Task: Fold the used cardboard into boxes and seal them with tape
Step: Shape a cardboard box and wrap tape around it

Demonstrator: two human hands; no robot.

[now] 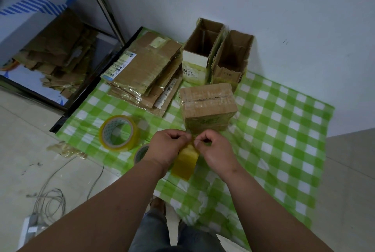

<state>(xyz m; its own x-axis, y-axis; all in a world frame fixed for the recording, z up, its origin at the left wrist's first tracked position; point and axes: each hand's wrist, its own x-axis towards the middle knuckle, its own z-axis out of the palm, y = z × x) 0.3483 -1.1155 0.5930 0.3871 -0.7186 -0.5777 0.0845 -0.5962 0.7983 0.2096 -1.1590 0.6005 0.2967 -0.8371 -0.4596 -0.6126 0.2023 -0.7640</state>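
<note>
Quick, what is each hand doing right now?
Left hand: fingers curled, holding the tape roll.
Right hand: fingers pinching the tape's loose end at the roll's top.

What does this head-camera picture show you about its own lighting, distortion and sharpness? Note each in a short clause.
Head view: soft, even light with only faint shadows beside the closed box; wide-angle bending makes the shelf frame lean and the forearms balloon at the bottom edge; mild sheen on the tape roll lying on the cloth; both hands and the held tape look slightly soft.
</note>
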